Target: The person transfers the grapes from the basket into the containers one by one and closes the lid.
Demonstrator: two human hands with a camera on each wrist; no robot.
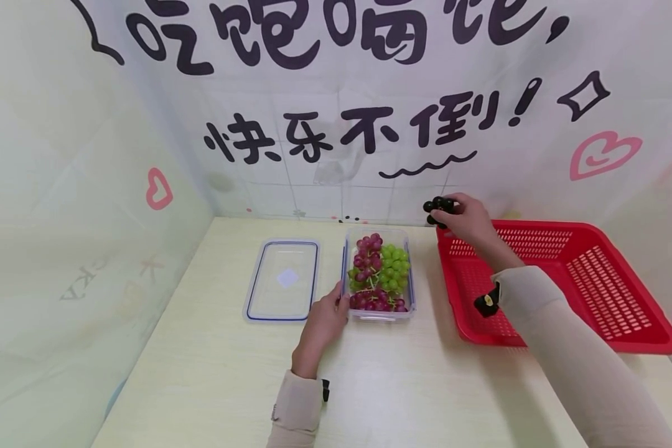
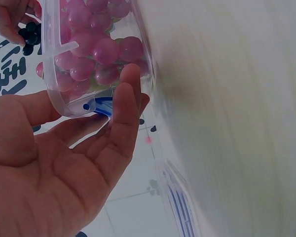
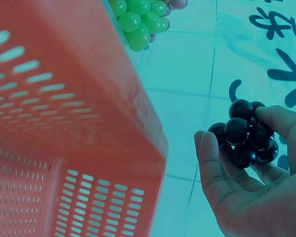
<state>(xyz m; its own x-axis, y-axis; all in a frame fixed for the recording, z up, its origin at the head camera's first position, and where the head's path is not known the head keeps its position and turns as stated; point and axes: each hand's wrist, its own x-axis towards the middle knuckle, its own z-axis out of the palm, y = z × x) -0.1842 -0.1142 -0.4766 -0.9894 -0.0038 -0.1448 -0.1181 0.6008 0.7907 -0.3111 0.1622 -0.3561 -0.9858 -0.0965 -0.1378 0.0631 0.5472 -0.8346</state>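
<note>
A bunch of black grapes [image 1: 440, 210] is held up in my right hand [image 1: 470, 219], above the far left corner of the red basket. The right wrist view shows thumb and fingers around these dark grapes [image 3: 244, 132]. My left hand [image 1: 326, 317] grips the near left corner of a clear plastic container [image 1: 382, 316], and its fingers [image 2: 126, 106] lie along the wall in the left wrist view. Inside the container, purple grapes [image 1: 369, 258] fill the left and near parts. Green grapes [image 1: 393, 267] lie on the right, with a little green also at the left.
On the right stands the red perforated basket [image 1: 610, 280], its interior partly hidden by my right arm. A clear lid with a blue seal [image 1: 282, 298] lies flat on the pale table [image 1: 213, 373], left of the container. A printed sheet with writing [image 1: 313, 168] hangs behind.
</note>
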